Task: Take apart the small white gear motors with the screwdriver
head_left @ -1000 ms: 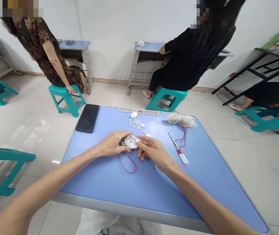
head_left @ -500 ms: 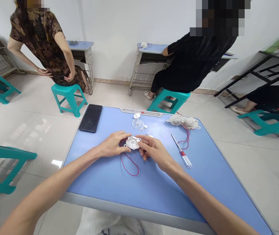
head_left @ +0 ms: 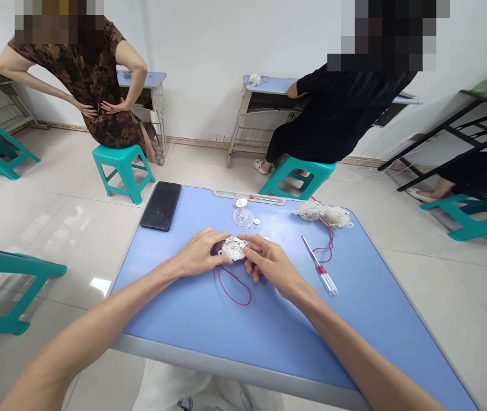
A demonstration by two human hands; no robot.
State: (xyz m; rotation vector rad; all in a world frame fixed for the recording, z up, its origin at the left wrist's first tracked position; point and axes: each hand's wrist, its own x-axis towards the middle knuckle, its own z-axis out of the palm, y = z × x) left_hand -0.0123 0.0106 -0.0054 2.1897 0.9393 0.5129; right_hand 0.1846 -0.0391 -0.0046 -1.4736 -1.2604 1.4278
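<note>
A small round white plastic part [head_left: 232,248] sits on the blue desk [head_left: 243,319], held from both sides. My left hand [head_left: 201,254] grips its left edge with curled fingers. My right hand [head_left: 269,262] pinches its right edge. A thin red wire [head_left: 235,285] loops out from under the part toward me. Beyond my hands lie a clear round cover [head_left: 242,216] and a few tiny white pieces.
A black phone [head_left: 161,205] lies at the desk's far left corner. A clear-handled screwdriver [head_left: 319,266] and a heap of white parts with red wires [head_left: 324,214] lie on the right. Two people sit on teal stools [head_left: 121,165] at desks beyond.
My hands stay on the white part. The view has shifted slightly. The person at the far left has put both hands on their lower back.
</note>
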